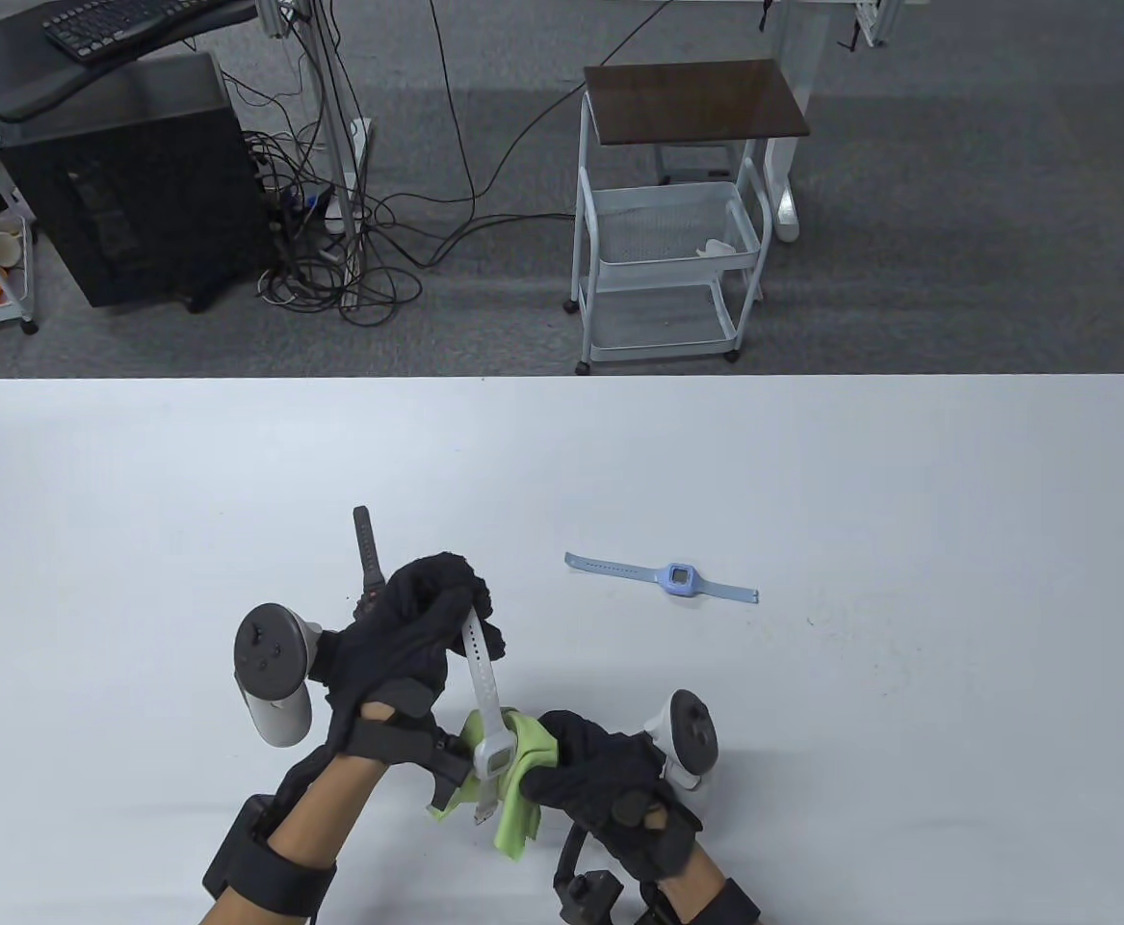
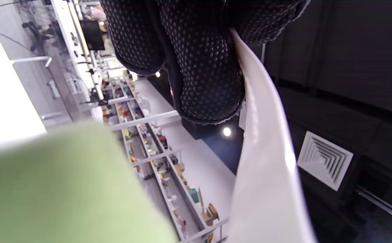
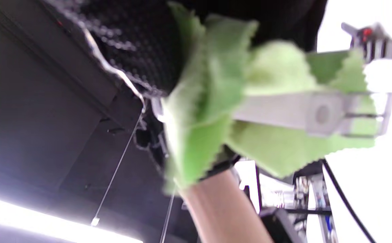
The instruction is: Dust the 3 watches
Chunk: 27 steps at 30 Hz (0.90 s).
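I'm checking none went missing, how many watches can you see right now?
3. The white watch is held up in the left hand against the green cloth; the dark watch lies partly hidden behind that hand; the blue watch lies mid-table.

The table (image 1: pixel 812 462) is plain white. The watch (image 1: pixel 485 708) held between the hands is white with a pale grey face; its strap shows glossy white in the left wrist view. The cloth (image 1: pixel 523 771) around it is light green with a zigzag-cut edge. At about two o'clock from that watch lies a light blue watch (image 1: pixel 663 578) with a darker blue frame round its face. At eleven o'clock a black watch (image 1: pixel 367 554) shows. Both the left hand (image 1: pixel 407 636) and the right hand (image 1: pixel 600 771) wear black gloves, dotted with small grey grip nubs on the fingers; the trackers are grey and white.
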Each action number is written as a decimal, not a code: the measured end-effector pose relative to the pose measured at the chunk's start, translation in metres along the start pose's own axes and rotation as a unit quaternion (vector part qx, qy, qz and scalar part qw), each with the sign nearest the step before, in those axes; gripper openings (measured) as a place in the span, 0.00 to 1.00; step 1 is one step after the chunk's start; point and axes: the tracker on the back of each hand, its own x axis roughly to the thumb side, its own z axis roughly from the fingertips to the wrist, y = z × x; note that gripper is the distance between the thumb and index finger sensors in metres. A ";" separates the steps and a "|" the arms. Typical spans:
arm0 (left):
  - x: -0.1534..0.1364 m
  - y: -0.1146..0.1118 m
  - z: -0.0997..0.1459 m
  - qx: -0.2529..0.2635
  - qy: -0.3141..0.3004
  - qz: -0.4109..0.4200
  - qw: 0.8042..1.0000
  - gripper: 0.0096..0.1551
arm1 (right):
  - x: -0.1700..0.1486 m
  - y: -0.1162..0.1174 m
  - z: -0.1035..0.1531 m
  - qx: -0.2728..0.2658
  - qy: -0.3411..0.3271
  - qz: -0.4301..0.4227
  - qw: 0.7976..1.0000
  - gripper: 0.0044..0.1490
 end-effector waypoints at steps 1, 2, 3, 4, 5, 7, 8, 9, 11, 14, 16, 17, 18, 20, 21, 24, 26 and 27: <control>0.000 0.000 0.000 0.005 -0.001 0.001 1.000 0.23 | 0.001 0.001 0.001 -0.021 -0.010 0.007 1.000 0.29; 0.000 0.000 0.001 0.007 -0.002 -0.001 1.000 0.23 | 0.002 0.001 0.001 -0.034 -0.017 0.012 0.999 0.31; 0.000 0.000 0.001 0.011 -0.005 -0.004 1.000 0.23 | 0.004 0.001 0.002 -0.049 -0.014 0.023 0.998 0.35; 0.000 0.001 0.001 0.016 -0.006 -0.006 1.000 0.23 | 0.004 0.001 0.003 -0.053 -0.013 0.032 0.998 0.39; -0.001 0.001 0.002 0.020 -0.007 -0.009 1.000 0.23 | 0.005 0.001 0.004 -0.053 -0.015 0.039 0.998 0.45; -0.002 0.001 0.002 0.021 -0.007 -0.013 1.000 0.23 | 0.004 0.003 0.003 -0.037 -0.011 0.037 0.999 0.51; -0.002 0.000 0.002 0.023 -0.008 -0.013 1.000 0.23 | 0.004 0.004 0.002 -0.026 -0.008 0.037 0.999 0.55; -0.002 -0.001 0.002 0.021 -0.008 -0.014 1.000 0.23 | 0.003 0.004 0.002 -0.018 -0.002 0.037 0.999 0.57; -0.002 -0.004 0.003 0.018 -0.011 -0.018 1.000 0.23 | 0.002 0.006 0.001 -0.002 0.003 0.033 0.999 0.56; -0.001 -0.005 0.003 0.013 -0.016 -0.028 0.999 0.23 | 0.001 0.008 0.002 0.004 0.004 0.037 0.999 0.49; 0.000 -0.004 0.003 0.014 -0.018 -0.034 0.999 0.23 | 0.002 0.008 0.002 0.011 0.002 0.046 0.999 0.42; 0.000 -0.004 0.003 0.016 -0.019 -0.033 0.999 0.23 | 0.002 0.008 0.002 0.011 -0.002 0.047 0.999 0.40; 0.000 -0.003 0.003 0.018 -0.018 -0.030 0.999 0.23 | 0.001 0.008 0.002 0.007 -0.005 0.047 0.999 0.38; 0.000 -0.001 0.002 0.019 -0.019 -0.030 0.999 0.23 | 0.000 0.006 0.002 -0.002 -0.010 0.056 0.998 0.37; 0.001 0.000 0.002 0.020 -0.020 -0.035 0.999 0.23 | 0.000 0.006 0.002 -0.005 -0.013 0.065 0.998 0.37; 0.002 0.001 0.001 0.017 -0.027 -0.057 0.998 0.23 | 0.000 0.002 0.001 0.001 -0.024 0.092 0.995 0.37; 0.002 0.001 0.001 0.012 -0.027 -0.060 0.998 0.23 | 0.000 0.000 0.000 -0.009 -0.036 0.092 0.995 0.38; 0.002 0.001 0.001 0.013 -0.028 -0.059 0.998 0.23 | 0.001 0.000 -0.001 -0.007 -0.037 0.095 0.995 0.38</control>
